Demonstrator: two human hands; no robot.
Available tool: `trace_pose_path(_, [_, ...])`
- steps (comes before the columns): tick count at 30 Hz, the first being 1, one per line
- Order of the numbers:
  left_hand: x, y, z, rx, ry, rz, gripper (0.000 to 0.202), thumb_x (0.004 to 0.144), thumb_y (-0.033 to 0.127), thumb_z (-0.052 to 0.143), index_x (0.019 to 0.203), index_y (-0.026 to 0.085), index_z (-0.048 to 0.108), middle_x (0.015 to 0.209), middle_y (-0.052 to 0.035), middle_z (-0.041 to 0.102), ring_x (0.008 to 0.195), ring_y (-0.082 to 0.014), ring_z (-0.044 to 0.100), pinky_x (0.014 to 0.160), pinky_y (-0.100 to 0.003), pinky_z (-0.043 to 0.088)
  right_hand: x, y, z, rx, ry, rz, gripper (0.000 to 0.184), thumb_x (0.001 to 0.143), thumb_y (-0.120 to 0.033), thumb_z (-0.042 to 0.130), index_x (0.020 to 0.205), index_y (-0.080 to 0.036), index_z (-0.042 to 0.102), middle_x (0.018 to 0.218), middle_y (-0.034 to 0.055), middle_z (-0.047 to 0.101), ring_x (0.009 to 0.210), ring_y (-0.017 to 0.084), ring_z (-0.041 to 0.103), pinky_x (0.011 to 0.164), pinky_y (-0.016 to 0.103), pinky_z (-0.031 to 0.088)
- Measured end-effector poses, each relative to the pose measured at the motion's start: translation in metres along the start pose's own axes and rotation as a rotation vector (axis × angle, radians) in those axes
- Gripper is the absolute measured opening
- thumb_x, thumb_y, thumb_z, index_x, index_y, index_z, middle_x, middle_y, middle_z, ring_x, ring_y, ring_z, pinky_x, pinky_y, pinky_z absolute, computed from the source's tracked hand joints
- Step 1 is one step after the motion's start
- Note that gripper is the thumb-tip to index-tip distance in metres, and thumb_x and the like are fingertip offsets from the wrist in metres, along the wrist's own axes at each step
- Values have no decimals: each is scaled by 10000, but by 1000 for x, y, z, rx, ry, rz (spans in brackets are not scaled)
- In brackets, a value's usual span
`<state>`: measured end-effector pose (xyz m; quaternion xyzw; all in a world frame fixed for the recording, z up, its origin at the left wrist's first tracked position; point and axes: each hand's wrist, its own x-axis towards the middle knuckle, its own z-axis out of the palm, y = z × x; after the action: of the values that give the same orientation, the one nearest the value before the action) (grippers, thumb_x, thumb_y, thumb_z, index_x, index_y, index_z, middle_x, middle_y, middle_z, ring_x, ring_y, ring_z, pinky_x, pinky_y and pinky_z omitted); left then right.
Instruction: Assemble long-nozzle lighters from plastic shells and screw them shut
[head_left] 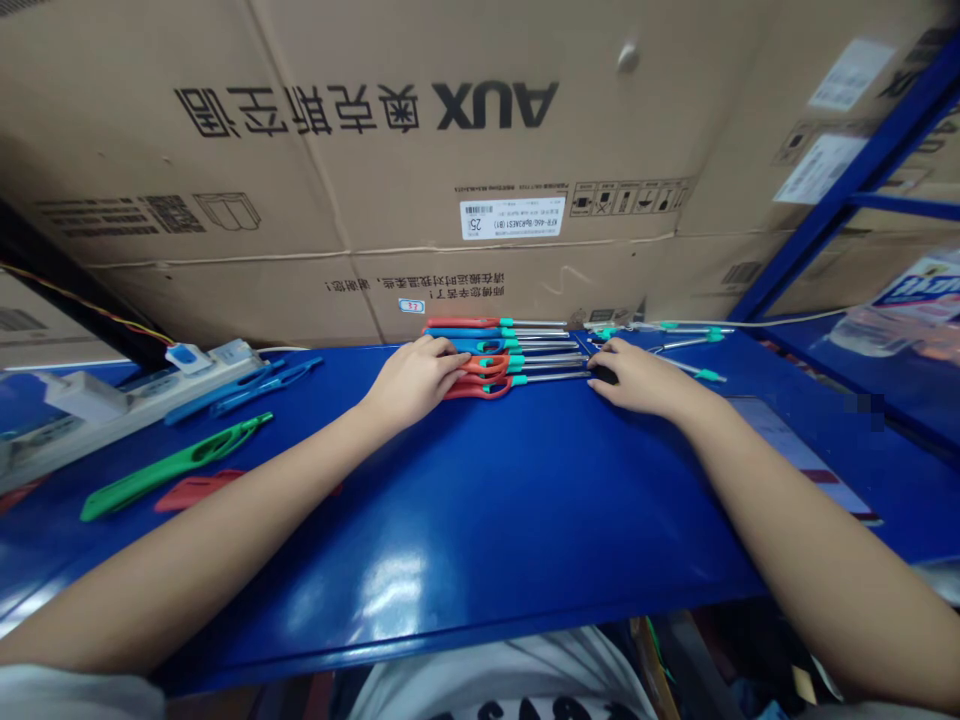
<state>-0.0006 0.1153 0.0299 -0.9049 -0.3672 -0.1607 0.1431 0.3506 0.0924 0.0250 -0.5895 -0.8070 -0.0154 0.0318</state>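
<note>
Several stick lighters (480, 389) with red and blue handles, teal collars and thin metal tubes lie side by side in a row against the cardboard. My left hand (409, 378) curls over the left ends of their handles, with thumb and fingers closed on them. At the tips of the tubes is my right hand (637, 376), fingers bent and pressed together round a small black object (604, 374). Most of that object is hidden, so its kind cannot be made out. Right of it lie loose metal tubes with teal collars (694, 342).
A large cardboard box (405, 190) walls off the back of the blue table (465, 530). At left are a power strip (172, 385), blue handles (247, 388), a green handle (172, 463) and a red handle (199, 490). A flat printed sheet or panel (795, 450) lies by my right forearm.
</note>
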Motion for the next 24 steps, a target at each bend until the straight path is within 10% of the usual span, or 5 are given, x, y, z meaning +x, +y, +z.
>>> trace_pose_path(24, [0,6,-5,20,-2,-43,298,994,265,502,1166,171,727,1137,-127,714,1039,-308,642,847,-435,536,0,-1,0,-5,42,5,429,953,-356,531,1307,-142,645,1306,201,596,1112,358,640,938,503,545])
